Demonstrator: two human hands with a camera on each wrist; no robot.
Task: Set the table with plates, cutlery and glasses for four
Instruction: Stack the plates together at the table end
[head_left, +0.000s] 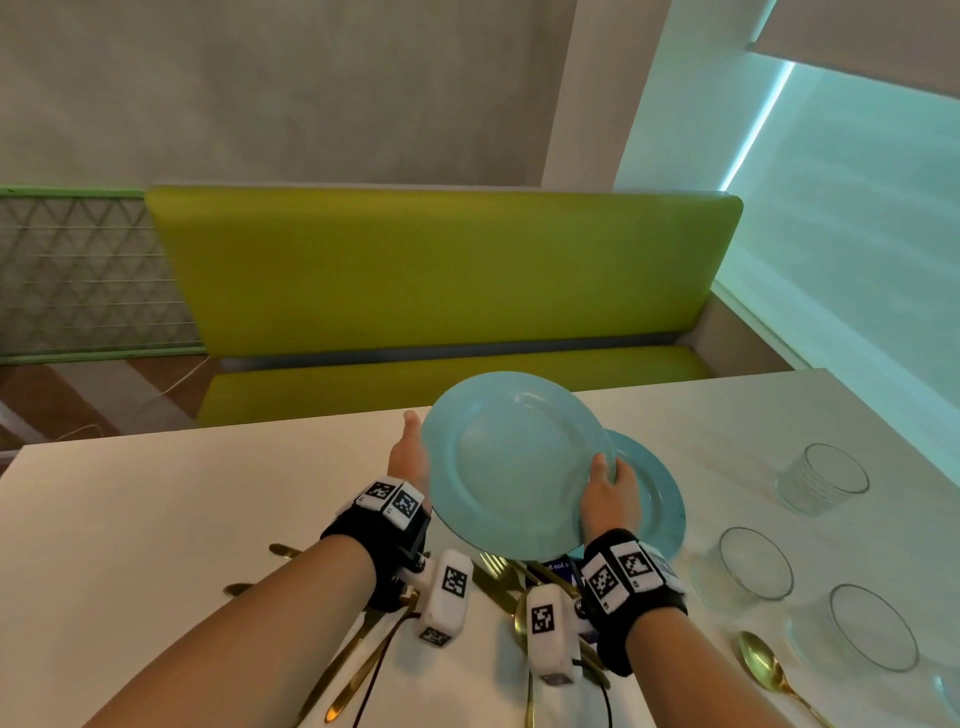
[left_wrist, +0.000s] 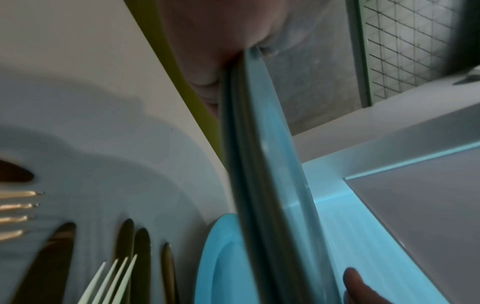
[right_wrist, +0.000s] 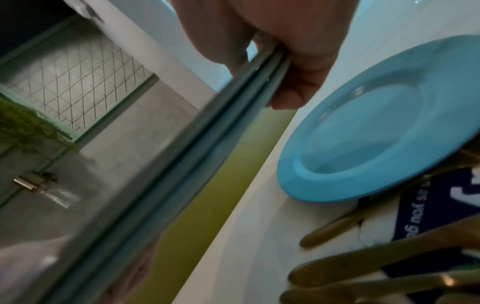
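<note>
A small stack of light blue plates (head_left: 514, 462) hangs tilted above the white table (head_left: 182, 519), held by both hands. My left hand (head_left: 410, 457) grips the left rim and my right hand (head_left: 608, 483) grips the right rim, thumb on top. The left wrist view shows the stacked rims (left_wrist: 259, 164) edge-on against my left hand (left_wrist: 207, 41). The right wrist view shows my right hand (right_wrist: 285, 41) pinching those rims (right_wrist: 207, 133). One more blue plate (head_left: 654, 499) lies flat on the table below, also visible as the flat plate (right_wrist: 376, 133).
Gold cutlery (head_left: 363, 649) lies scattered under my wrists, with a gold spoon (head_left: 763, 665) to the right. Three clear glasses (head_left: 823, 478) (head_left: 756, 564) (head_left: 867, 629) stand along the right side. A green bench (head_left: 441, 275) runs behind the table's far edge.
</note>
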